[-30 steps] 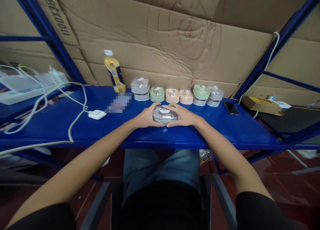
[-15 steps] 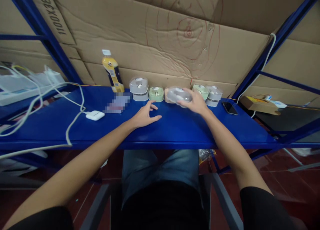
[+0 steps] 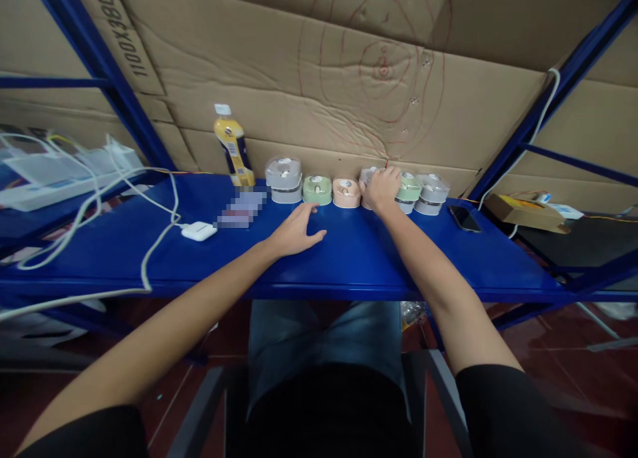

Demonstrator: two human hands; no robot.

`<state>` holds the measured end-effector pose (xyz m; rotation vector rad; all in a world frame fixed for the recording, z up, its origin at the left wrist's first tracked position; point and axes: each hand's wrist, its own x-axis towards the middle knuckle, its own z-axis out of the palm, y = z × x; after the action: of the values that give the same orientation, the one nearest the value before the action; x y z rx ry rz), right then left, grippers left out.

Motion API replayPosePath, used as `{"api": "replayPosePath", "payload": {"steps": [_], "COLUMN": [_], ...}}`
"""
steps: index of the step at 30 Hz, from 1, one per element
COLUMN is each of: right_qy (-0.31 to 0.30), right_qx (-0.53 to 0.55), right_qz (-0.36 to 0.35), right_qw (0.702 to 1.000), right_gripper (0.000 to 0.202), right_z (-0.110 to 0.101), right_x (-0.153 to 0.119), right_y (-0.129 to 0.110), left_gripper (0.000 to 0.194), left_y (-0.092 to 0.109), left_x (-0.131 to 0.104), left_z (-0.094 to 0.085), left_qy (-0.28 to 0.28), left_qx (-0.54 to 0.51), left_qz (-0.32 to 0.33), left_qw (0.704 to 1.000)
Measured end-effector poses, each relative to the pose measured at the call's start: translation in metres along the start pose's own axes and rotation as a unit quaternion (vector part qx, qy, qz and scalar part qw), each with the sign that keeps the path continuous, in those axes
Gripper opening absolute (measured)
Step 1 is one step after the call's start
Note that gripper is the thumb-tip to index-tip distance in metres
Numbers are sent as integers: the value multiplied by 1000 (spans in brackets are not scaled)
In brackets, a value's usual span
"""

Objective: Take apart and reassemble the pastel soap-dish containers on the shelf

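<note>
A row of small clear-lidded containers lines the back of the blue table. My right hand (image 3: 385, 189) has its fingers wrapped over a grey container (image 3: 367, 177), which it partly hides. To the left of that stand a single peach container (image 3: 346, 193) and a single green container (image 3: 317, 190), then a stack of grey containers (image 3: 284, 172). A stacked pair with a green top container (image 3: 409, 187) and another grey stack (image 3: 432, 191) are right of my right hand. My left hand (image 3: 298, 232) rests on the table in front of the green container, fingers apart and holding nothing.
On the left are a yellow drink bottle (image 3: 234, 149), a white earphone case (image 3: 199, 230) on a white cable (image 3: 145, 265), and a blurred-out packet (image 3: 240, 209). A phone (image 3: 464, 219) lies at the right. Behind stands a cardboard wall (image 3: 259, 66), with blue metal posts (image 3: 107, 79) at the sides.
My right hand has carried the grey container from in front of the peach one to the back row, just right of it. The peach container is now uncovered. My left hand stays open.
</note>
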<state>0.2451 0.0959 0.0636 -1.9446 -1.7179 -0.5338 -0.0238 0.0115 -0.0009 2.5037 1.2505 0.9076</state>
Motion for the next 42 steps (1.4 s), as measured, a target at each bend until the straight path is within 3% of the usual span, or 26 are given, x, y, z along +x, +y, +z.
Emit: {"api": "replayPosePath", "payload": {"steps": [5, 8, 11, 14, 17, 21, 24, 27, 30, 33, 37, 42], "right_qy": [45, 88, 118, 132, 130, 59, -49, -151, -216, -221, -197, -163], "right_qx": [46, 53, 62, 88, 139, 252, 328, 345, 327, 303, 303, 408], "right_qz": [-18, -51, -116, -160, -173, -225, -332, -395, -384, -346, -302, -222], "right_qw": [998, 993, 984, 974, 966, 939, 883, 838, 836, 860, 882, 870], "right_gripper": [62, 59, 45, 30, 23, 28, 62, 103, 114, 116, 99, 84], "right_z": [3, -1, -7, -12, -18, -31, -38, -39, -40, -41, -37, -26], "right_x": [-6, -18, -31, -41, -49, -62, -74, -84, -91, -97, -102, -92], "right_y": [5, 8, 16, 25, 31, 28, 20, 12, 6, 6, 10, 20], "left_gripper": [81, 83, 79, 74, 67, 56, 67, 84, 101, 112, 117, 113], "left_y": [6, 11, 19, 31, 47, 60, 54, 40, 27, 19, 16, 13], "left_x": [43, 70, 78, 63, 31, -13, -32, -31, -17, -2, 5, -1], "left_z": [-4, -1, 5, 5, 1, -4, -2, 0, -1, 1, 8, 5], "left_qy": [24, -13, -49, -45, -33, 27, 89, 56, -27, -69, -57, -40], "left_qx": [155, 224, 257, 273, 281, 210, 129, 22, -86, -145, -162, -143], "left_qz": [53, -7, -59, -48, -20, 2, -4, 10, 41, 55, 27, 24], "left_qw": [986, 975, 963, 960, 959, 977, 988, 998, 995, 985, 985, 989]}}
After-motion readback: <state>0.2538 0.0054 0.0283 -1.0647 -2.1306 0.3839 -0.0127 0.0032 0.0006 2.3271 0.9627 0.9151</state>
